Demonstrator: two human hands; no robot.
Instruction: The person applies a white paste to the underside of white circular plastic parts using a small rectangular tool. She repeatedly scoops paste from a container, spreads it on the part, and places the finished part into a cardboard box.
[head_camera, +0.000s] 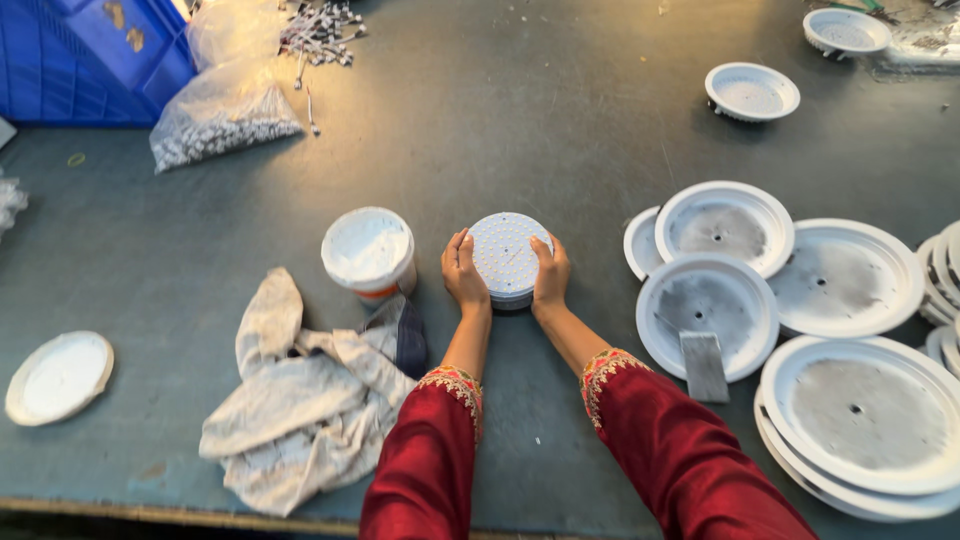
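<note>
A round white lamp unit, its flat top dotted with small yellow diodes, stands on the dark green table. My left hand presses against its left side and my right hand against its right side, so both hands grip it between them. Red sleeves with embroidered cuffs cover both forearms. Just left of my left hand stands an open white tub filled with white paste.
White round lamp housings lie in a cluster at the right, with a grey scraper on one. A crumpled cloth, a white lid, a bag of small parts and a blue crate lie at the left.
</note>
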